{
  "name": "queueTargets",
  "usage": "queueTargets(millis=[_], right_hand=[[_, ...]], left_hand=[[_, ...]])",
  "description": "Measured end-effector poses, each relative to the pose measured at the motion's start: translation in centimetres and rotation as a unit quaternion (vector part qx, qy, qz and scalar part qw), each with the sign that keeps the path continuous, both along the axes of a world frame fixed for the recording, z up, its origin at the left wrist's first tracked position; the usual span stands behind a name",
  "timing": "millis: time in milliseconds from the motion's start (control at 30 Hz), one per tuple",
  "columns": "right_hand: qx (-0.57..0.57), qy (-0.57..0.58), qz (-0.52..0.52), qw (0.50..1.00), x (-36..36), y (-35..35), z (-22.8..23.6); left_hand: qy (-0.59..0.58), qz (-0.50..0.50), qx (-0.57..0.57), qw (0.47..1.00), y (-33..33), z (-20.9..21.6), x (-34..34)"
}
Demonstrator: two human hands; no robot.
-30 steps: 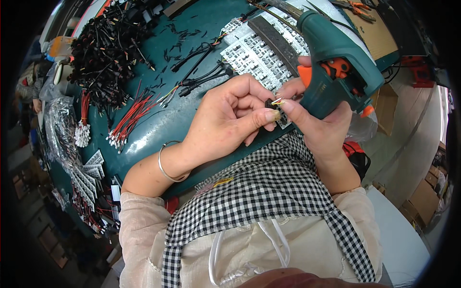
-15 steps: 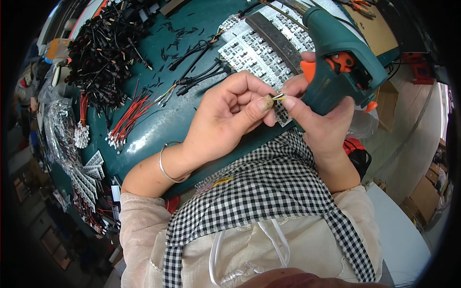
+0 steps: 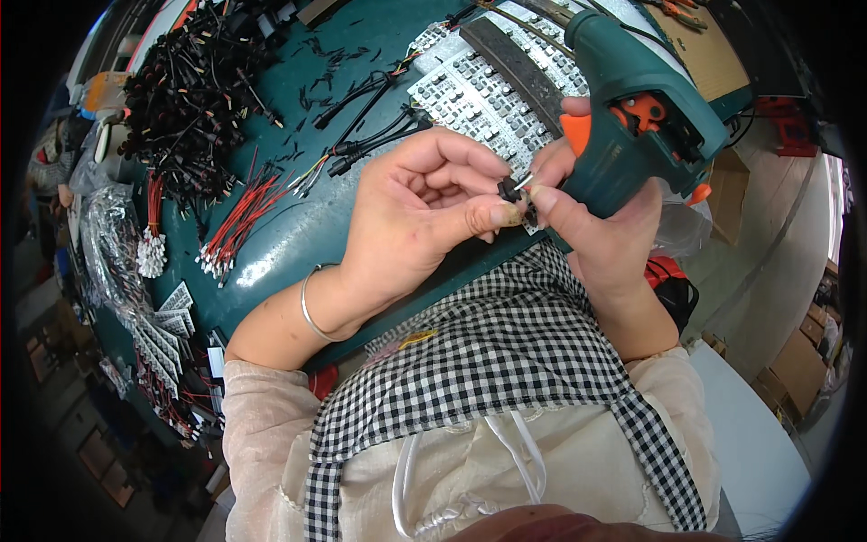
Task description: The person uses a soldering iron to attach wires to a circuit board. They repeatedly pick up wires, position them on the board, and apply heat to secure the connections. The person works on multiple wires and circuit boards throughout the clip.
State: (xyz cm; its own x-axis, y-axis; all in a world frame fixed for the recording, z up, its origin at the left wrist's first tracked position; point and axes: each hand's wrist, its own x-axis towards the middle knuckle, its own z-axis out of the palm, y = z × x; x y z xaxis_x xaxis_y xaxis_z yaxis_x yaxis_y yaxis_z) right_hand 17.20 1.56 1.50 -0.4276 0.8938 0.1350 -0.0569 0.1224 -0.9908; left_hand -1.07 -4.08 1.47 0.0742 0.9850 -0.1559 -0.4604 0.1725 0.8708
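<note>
Between the thumb and fingers of my left hand (image 3: 415,203) is a small black cable connector (image 3: 511,190). A pale wire end shows beside it, close to my right fingertips. My right hand (image 3: 601,221) is closed around the handle of a green pistol-shaped power tool (image 3: 650,90) with an orange trigger. The thumb and a finger of that hand also pinch at the connector's wire end. The tool's body hides much of the right palm and the other fingers. Just beyond the hands lie white circuit boards (image 3: 479,90) with a dark metal bar (image 3: 510,72) across them.
A big heap of black connector cables (image 3: 185,108) covers the table's far left. Red-and-white wire bundles (image 3: 237,221) lie nearer, and black branched cables (image 3: 379,140) rest beyond my left hand. Plastic-wrapped parts (image 3: 113,244) line the left edge. Pliers (image 3: 682,14) lie at the far right.
The connector has turned in my left fingers, so its black body now shows where yellow and white wire ends showed. My left fingers have shifted slightly. The tool stays in my right hand.
</note>
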Motion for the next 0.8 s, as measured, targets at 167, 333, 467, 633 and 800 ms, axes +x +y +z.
queueTargets(millis=[167, 333, 467, 633, 800], right_hand=[[0.06, -0.007, -0.053, 0.997, -0.4, -0.1, -0.3], [-0.017, 0.038, -0.04, 0.998, -0.8, -0.3, 0.8], [-0.028, 0.064, -0.037, 0.997, -1.1, -0.2, 0.3], [-0.037, 0.035, -0.031, 0.998, -1.0, 0.0, 0.4], [-0.018, 0.021, -0.024, 0.999, -0.9, 0.2, 0.1]], left_hand=[[0.124, 0.035, 0.048, 0.99, 0.0, 0.2, 0.2], [0.138, 0.035, 0.064, 0.988, -0.1, -0.1, 0.2], [0.191, 0.044, 0.097, 0.976, 0.0, -0.2, 0.2], [0.227, 0.046, 0.115, 0.966, 0.1, -0.4, 0.0], [0.266, 0.06, 0.138, 0.952, 0.2, -0.5, 0.1]])
